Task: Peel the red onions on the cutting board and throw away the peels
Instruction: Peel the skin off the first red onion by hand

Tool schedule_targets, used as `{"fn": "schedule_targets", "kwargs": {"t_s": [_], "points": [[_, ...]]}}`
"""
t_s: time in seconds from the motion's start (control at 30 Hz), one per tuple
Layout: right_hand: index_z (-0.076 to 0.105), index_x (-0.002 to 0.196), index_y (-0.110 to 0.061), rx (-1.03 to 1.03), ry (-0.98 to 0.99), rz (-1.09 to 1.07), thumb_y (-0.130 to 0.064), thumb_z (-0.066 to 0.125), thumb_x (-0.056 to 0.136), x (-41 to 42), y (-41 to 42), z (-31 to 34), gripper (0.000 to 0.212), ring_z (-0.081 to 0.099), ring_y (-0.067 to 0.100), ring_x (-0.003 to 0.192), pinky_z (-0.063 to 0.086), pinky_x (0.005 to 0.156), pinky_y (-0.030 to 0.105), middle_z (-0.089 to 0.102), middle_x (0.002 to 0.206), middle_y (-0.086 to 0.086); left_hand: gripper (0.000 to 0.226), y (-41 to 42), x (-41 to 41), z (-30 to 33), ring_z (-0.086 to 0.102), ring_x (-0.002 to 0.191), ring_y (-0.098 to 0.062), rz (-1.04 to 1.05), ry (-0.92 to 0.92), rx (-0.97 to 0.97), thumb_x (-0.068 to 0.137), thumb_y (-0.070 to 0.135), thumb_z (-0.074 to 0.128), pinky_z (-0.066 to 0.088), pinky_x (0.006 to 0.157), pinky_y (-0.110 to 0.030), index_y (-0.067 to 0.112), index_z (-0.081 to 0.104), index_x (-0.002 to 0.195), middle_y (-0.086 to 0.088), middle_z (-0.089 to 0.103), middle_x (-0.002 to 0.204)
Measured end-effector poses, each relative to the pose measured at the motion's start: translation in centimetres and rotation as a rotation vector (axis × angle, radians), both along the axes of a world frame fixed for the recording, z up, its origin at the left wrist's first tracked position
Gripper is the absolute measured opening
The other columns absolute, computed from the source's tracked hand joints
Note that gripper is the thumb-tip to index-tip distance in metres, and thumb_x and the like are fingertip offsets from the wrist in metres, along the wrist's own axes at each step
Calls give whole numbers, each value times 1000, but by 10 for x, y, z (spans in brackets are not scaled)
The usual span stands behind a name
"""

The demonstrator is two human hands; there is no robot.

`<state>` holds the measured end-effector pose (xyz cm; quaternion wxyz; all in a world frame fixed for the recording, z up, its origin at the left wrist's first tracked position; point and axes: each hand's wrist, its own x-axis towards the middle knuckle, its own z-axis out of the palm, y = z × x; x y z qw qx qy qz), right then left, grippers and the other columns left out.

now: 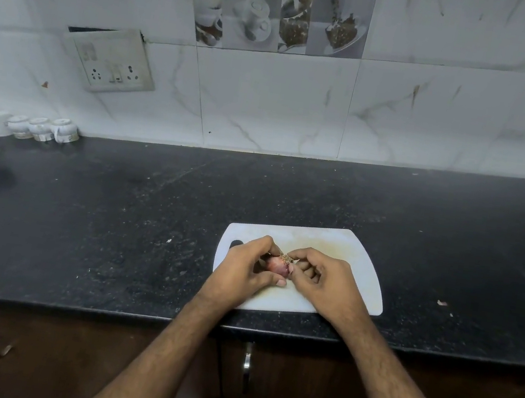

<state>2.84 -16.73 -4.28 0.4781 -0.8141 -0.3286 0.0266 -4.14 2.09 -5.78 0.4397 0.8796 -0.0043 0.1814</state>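
Black surface carries white cutting board at its near edge. Over the board's middle: left hand gripping red onion, right hand pinching its root end. Onion long axis roughly left-right, root tuft toward right hand.

No legible text, brand, number or sign is present. The small white cups — on the counter, far beyond and to the left of the left hand — carry label bands, but the print is too blurred to read.
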Motion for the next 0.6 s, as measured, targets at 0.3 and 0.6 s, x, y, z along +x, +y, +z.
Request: {"fn": "schedule_targets", "kwargs": {"t_s": [0.3,0.6], "points": [[76,107,-27,43,81,17,-14,76,89,2,0,-1,21,60,-1,69,53,70,16,72,81,-9,39,-1,-1,1,67,91,-11,-4,-17,-11,72,23,93,56,84,-37,18,65,99,7,73,96],[76,101,-28,7,86,19,-13,76,89,5,0,-2,19,69,11,79,55,72,16,75,85,-7,36,1,1,0,65,87,-5,-36,-5,24,76,21,91,53,78,-21,18,61,97,9,70,94]]}}
